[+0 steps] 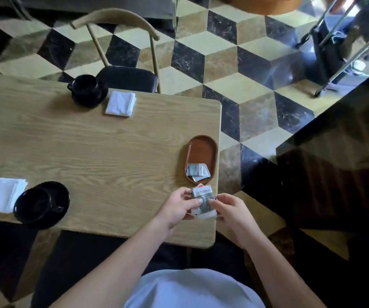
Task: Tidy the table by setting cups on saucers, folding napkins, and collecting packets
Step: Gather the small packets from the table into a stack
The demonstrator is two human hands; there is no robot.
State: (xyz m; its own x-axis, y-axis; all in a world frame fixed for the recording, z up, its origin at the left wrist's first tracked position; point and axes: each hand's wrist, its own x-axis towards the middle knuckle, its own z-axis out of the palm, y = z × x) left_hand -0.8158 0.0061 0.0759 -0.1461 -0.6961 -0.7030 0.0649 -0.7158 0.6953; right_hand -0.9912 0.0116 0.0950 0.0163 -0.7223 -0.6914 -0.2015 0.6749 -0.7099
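My left hand (pixel 176 207) and my right hand (pixel 232 215) both grip a small stack of packets (pixel 202 202) above the table's near right corner. Just beyond it lies a brown oval tray (pixel 202 147) with a few packets (pixel 196 171) in its near end. A black cup sits on a black saucer (pixel 42 204) at the near left, beside a folded white napkin (pixel 2 196). At the far side a second black cup stands on its saucer (pixel 86 90), with another folded white napkin (pixel 120 104) to its right.
The wooden table (pixel 90 147) has rounded corners. A wooden chair with a dark seat (pixel 127 77) stands at the far edge. Patterned tile floor lies to the right, and a dark counter (pixel 346 141) runs along the right side.
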